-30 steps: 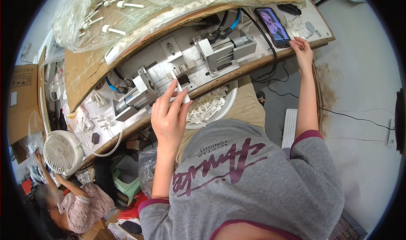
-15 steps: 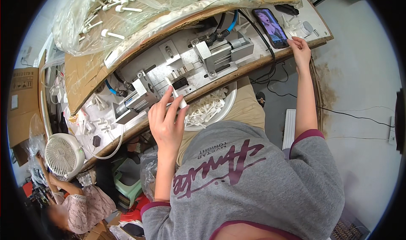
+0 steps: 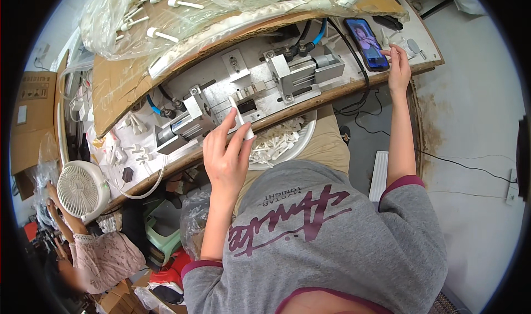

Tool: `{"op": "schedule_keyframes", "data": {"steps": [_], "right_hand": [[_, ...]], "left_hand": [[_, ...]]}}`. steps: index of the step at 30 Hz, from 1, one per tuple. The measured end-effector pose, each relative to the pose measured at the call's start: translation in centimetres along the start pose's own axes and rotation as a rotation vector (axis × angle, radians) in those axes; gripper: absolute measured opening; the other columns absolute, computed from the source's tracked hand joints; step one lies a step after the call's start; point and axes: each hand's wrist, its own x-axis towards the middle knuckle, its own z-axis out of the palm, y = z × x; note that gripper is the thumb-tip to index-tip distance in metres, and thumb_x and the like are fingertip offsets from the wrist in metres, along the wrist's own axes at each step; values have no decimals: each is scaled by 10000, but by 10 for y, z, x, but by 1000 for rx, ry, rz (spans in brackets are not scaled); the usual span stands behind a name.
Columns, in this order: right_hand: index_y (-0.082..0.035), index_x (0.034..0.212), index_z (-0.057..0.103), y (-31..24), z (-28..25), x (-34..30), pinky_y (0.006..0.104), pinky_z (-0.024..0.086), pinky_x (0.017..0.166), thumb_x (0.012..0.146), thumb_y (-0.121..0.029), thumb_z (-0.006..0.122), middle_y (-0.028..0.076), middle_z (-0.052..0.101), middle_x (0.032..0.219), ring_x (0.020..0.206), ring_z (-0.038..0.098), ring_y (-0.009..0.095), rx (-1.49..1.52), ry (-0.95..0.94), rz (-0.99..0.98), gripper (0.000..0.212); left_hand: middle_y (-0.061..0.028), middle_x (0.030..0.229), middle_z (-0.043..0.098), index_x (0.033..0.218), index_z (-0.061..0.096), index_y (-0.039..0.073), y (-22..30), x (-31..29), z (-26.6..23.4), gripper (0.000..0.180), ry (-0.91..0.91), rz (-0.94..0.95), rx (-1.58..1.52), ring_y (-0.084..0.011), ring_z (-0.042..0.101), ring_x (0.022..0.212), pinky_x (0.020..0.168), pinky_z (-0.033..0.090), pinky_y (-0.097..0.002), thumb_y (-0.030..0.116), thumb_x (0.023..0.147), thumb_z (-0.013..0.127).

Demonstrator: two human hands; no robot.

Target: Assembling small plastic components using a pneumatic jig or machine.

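My left hand [image 3: 225, 155] is closed on a white plastic scoop-like piece [image 3: 241, 119], a long stick with a wider end, pinched between fingers and thumb. The piece slants in front of a metal clamping jig [image 3: 249, 95], beside a black slot [image 3: 247, 106]. Below it, a white bowl [image 3: 311, 127] on my lap holds many similar white pieces [image 3: 276, 147]. At the right, my right hand [image 3: 399, 73] reaches to a phone [image 3: 367, 44] lying lit on the bench. One fingertip is at the screen's edge; the hand is open and holds nothing.
Two pneumatic cylinders [image 3: 191, 118] [image 3: 301, 71] flank the jig. Behind them, cardboard [image 3: 119, 95] and plastic carry more white pieces [image 3: 162, 35]. A white fan [image 3: 83, 189] stands at the left, with another person's sleeve [image 3: 102, 258] near it. Black cables [image 3: 362, 87] hang over the bench edge.
The view has shifted slightly, so the bench appears farther right. My right index finger now reaches onto the phone's edge, and the screen picture differs. My left hand keeps its piece.
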Motion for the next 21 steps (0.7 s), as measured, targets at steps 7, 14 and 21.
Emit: {"op": "schedule_keyframes", "data": {"steps": [7,14,21], "right_hand": [[-5,1265,578,25,21,34,286,440,859,1072,-427,369,117,694,1153,889,545,154,-115,-117,-5,509],[-53,1267,616,-59,37,9,392,367,1031,1061,-289,373,135,630,1278,1160,528,298,-86,120,-329,397],[-74,1122,693,-194,85,-25,351,396,974,946,-148,605,50,697,1114,1054,582,229,92,35,-782,210]], "left_hand": [[-84,1320,627,1055,732,65,3,3,-1,359,-3,17,-26,-248,635,1016,859,478,-371,47,705,808],[-82,1288,660,1047,722,53,2,9,8,328,16,48,40,-227,657,899,811,493,-344,87,731,800],[-30,1290,667,1010,727,104,0,21,13,278,-111,4,251,-206,612,553,566,506,-292,148,743,791]]}}
